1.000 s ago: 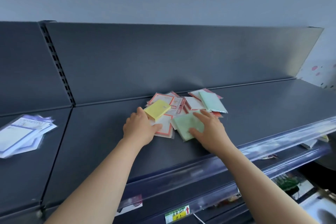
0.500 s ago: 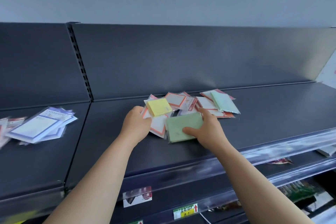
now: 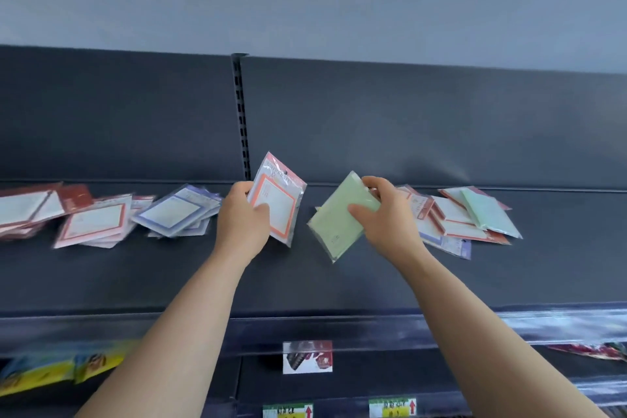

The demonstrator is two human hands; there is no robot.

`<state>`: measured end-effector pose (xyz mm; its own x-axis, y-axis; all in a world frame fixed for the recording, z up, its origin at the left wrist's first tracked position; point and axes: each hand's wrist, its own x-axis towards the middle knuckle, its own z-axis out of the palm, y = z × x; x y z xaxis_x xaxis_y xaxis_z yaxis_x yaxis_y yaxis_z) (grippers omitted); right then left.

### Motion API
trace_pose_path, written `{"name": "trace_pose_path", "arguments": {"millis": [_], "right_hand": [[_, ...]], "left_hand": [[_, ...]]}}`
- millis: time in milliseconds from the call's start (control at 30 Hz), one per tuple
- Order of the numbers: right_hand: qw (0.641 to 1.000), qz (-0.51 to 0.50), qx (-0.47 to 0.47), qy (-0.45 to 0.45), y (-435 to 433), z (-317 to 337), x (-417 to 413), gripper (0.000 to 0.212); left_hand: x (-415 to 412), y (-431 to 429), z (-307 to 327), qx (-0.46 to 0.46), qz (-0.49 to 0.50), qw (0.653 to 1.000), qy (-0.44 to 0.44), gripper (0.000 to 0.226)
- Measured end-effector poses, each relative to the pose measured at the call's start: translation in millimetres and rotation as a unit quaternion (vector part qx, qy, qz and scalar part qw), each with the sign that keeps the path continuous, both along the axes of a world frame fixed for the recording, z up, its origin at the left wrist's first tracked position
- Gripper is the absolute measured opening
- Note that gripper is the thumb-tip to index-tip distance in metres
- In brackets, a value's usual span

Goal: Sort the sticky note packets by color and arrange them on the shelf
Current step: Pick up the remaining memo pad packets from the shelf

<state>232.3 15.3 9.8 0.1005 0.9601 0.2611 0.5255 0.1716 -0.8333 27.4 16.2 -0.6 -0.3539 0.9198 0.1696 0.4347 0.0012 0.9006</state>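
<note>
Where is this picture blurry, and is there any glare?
Head view: motion blur smears the red-bordered packets at far left and the price rail; the orange-bordered packet in the left hand and green packet in the right hand look sharper; faint sheen on the back panel.

1. Our left hand (image 3: 241, 224) has left the pile. It now grips an orange-bordered packet (image 3: 280, 200), raised off the shelf (image 3: 305, 282) and tilted almost upright, with the thumb across its face.
2. Our right hand (image 3: 390, 214) was pressing the green packet (image 3: 339, 220) flat on the shelf. It now holds the packet by its upper end, slanting in the air.
3. Both hands have drawn away to the left of the mixed pile (image 3: 458, 220), which now lies beyond our right hand.
4. Our view has swung left. The slotted upright (image 3: 241, 119) now stands near mid-frame, and the left bay shows purple-bordered packets (image 3: 176, 214) in full. Red-bordered packets (image 3: 91, 220) have come into view beyond them.
</note>
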Motion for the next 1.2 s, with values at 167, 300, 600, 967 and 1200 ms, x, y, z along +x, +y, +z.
{"name": "trace_pose_path", "arguments": {"millis": [167, 300, 600, 967, 1200], "right_hand": [[1.000, 0.014, 0.003, 0.015, -4, 5, -51, 0.020], [0.999, 0.025, 0.007, 0.034, -16, 12, -101, 0.018], [0.994, 0.073, 0.004, 0.087, -40, 18, -237, 0.022], [0.994, 0.044, -0.014, 0.104, -39, 13, -291, 0.025], [0.994, 0.036, -0.017, 0.101, -17, 17, -272, 0.025]], "left_hand": [[-45, -20, 9, 0.028, 0.025, 0.999, -0.017, 0.029], [-96, -40, 14, 0.029, 0.052, 0.998, -0.019, 0.027], [-228, -87, 22, 0.015, 0.101, 0.994, -0.024, 0.026], [-306, -98, 17, 0.021, 0.163, 0.986, -0.001, 0.034], [-278, -64, 15, 0.040, 0.121, 0.992, 0.016, 0.034]]}}
